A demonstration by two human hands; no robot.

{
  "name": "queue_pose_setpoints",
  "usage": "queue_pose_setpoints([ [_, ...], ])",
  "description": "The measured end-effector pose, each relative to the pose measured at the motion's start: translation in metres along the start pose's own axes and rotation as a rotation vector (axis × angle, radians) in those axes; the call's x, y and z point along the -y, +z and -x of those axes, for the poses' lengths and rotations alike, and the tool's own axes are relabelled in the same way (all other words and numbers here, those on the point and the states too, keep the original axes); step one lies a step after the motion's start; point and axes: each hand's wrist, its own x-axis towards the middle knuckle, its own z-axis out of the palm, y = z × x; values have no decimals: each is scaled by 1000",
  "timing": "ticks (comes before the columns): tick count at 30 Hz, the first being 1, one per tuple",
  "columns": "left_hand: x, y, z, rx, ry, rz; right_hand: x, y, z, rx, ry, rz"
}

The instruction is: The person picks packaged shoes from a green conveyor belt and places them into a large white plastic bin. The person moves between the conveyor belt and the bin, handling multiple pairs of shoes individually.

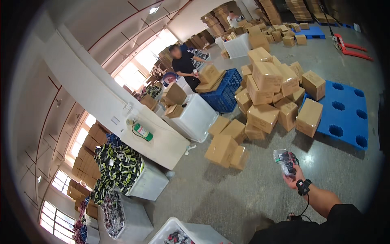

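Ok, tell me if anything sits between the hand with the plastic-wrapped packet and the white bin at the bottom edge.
Nothing visible does. The right hand holds the plastic-wrapped packet over bare grey floor, and only that floor lies between it and the white bin. The nearest cardboard boxes stand farther back.

A small clear plastic packet [285,161] with dark and red contents sits in the right hand [293,177]. Up and left of the hand, plain brown cardboard boxes [266,93] lie heaped on the floor beside a blue pallet [345,114].
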Motion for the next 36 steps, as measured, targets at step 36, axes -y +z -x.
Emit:
queue_pose_setpoints([
  [36, -334, 596, 21, 821, -194, -574, 421, -27, 99, 21, -578, 103],
])
